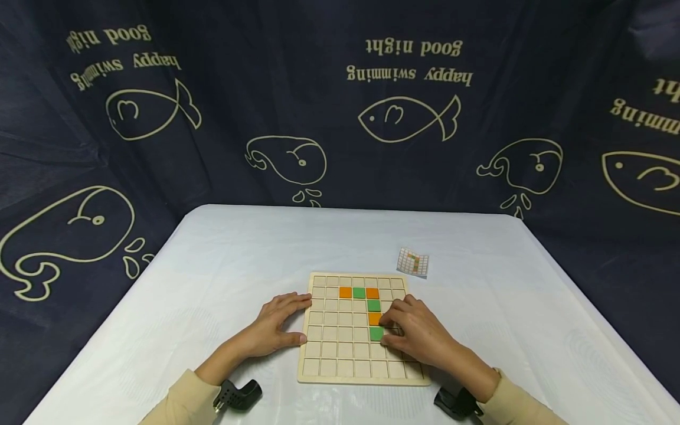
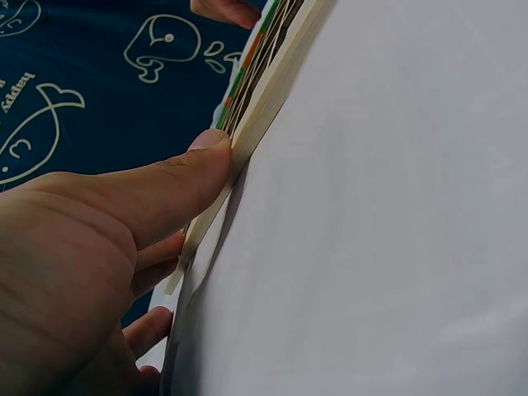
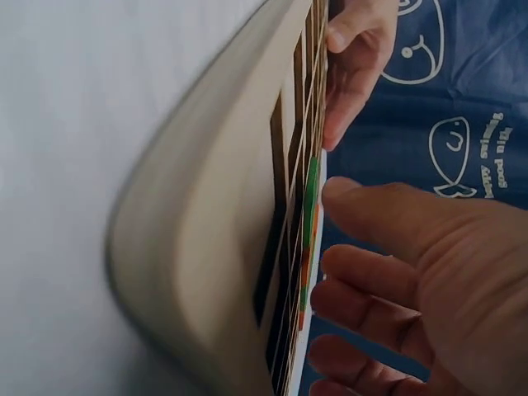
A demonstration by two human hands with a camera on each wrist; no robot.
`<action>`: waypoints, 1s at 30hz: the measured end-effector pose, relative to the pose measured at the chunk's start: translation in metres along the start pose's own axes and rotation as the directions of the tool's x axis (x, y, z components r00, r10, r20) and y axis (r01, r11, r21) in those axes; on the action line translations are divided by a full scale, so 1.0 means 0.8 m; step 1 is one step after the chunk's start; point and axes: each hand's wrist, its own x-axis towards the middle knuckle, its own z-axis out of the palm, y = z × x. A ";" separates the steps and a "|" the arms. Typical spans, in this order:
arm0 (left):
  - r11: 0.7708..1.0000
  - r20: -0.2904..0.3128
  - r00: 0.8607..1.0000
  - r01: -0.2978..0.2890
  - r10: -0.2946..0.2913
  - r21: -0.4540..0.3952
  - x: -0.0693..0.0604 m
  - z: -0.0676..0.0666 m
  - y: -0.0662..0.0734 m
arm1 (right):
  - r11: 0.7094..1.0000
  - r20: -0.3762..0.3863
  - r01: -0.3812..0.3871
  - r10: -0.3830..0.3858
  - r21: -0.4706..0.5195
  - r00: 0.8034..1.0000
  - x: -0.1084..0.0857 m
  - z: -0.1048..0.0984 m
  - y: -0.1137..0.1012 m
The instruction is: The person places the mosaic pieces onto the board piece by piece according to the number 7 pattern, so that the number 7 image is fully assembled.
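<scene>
A square wooden grid board (image 1: 345, 349) lies on the white table. Orange and green tiles sit in its cells, among them an orange tile (image 1: 345, 293) and a green tile (image 1: 359, 293) in a row near the far edge. From that row's right end, more tiles run down a column to a green tile (image 1: 376, 334). My left hand (image 1: 271, 327) touches the board's left edge with thumb and fingers spread. Over the right side of the board, my right hand (image 1: 419, 333) has its fingertips by the lowest tiles. In the right wrist view its thumb and fingers are apart with nothing visible between them.
Beyond the board's far right corner lies a small printed card (image 1: 412, 263) showing a grid with a coloured pattern. A dark blue cloth (image 1: 340, 171) with fish and whale drawings hangs behind the table (image 1: 255, 248). Black devices (image 1: 241, 395) are strapped at both wrists.
</scene>
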 end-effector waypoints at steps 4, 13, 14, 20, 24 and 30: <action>1.000 -0.001 1.000 0.000 0.000 0.002 0.000 0.000 0.000 | 0.999 -0.002 -0.007 0.007 0.032 1.000 -0.001 -0.005 0.003; 1.000 -0.001 1.000 -0.001 0.001 0.001 0.000 0.000 -0.001 | 0.996 -0.010 -0.079 0.080 0.051 0.997 -0.011 -0.019 0.013; 1.000 -0.001 1.000 -0.001 0.001 0.001 0.000 0.000 -0.001 | 0.995 -0.015 -0.082 0.083 0.051 0.996 -0.013 -0.020 0.014; 1.000 0.001 1.000 0.002 -0.002 0.004 0.001 0.001 -0.001 | 0.994 -0.030 -0.097 0.098 0.046 0.995 -0.023 -0.026 0.021; 1.000 0.001 1.000 0.005 -0.005 -0.002 0.001 0.001 -0.001 | 0.993 -0.057 -0.106 0.109 0.050 0.992 -0.030 -0.029 0.025; 1.000 0.003 1.000 0.010 -0.010 -0.002 0.001 0.001 -0.001 | 0.992 -0.096 -0.112 0.116 0.051 0.989 -0.042 -0.029 0.031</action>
